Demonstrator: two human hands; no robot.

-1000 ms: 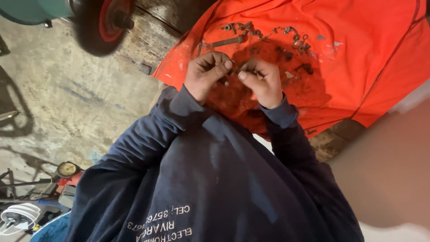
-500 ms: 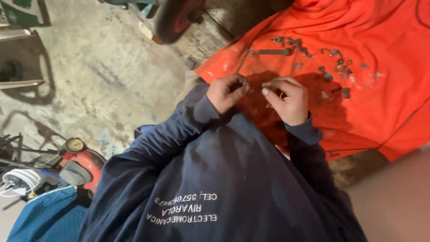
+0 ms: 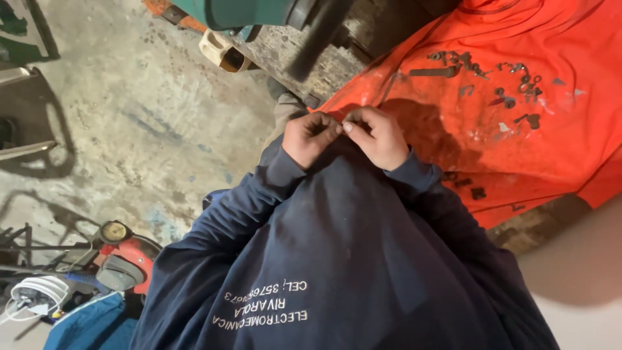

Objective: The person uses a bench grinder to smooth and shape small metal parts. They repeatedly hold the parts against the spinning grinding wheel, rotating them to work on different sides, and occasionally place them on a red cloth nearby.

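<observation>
Compared with a moment earlier, I see my two hands drawn together at the near edge of the orange cloth (image 3: 551,149). My left hand (image 3: 310,137) and right hand (image 3: 379,136) touch fingertip to fingertip, fingers curled; whether they pinch anything I cannot tell. Roughly a dozen small dark metal parts (image 3: 512,87) lie scattered, well apart, on the crumpled, stained fabric. Rough concrete floor (image 3: 129,129) beside.

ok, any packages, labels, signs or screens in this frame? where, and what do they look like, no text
Printed lettering: white lines on the chest of the dark blue sweatshirt, bottom centre, upside down to the camera.
Round gauge dial: pale face, dark rim, on a red machine at lower left.
No packages, signs or screens show.
Both hands, left and right, meet above the lettering.
</observation>
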